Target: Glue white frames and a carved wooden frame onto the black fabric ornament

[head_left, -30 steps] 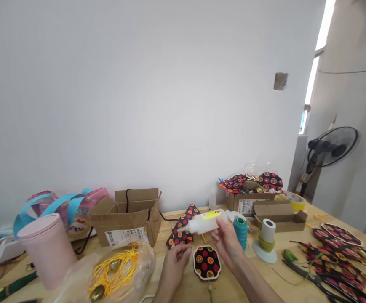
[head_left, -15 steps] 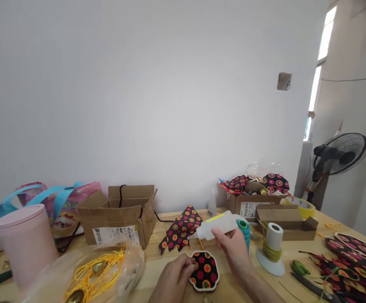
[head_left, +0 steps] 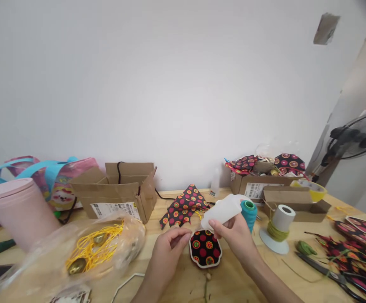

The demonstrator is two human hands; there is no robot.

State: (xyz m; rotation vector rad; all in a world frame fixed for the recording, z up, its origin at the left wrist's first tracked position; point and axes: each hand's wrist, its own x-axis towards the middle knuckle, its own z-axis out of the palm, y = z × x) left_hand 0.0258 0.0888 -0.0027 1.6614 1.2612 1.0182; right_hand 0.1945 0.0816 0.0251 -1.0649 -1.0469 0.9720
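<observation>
Holding bottle [head_left: 223,211] in right hand [head_left: 235,235], yellow cords [head_left: 91,249] inside plastic bag [head_left: 134,240]

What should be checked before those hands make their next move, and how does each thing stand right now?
1. White bottle held securely: ok, the right hand has its fingers around it.
2. Bottle's tip in clear view: cannot tell, it doesn't show.
3. Patterned piece lying patterned side up: ok.
4. Left hand gripping that piece: cannot tell, its fingertips are at the edge.
5. Black scissors away from both hands: ok, off to the right.
</observation>
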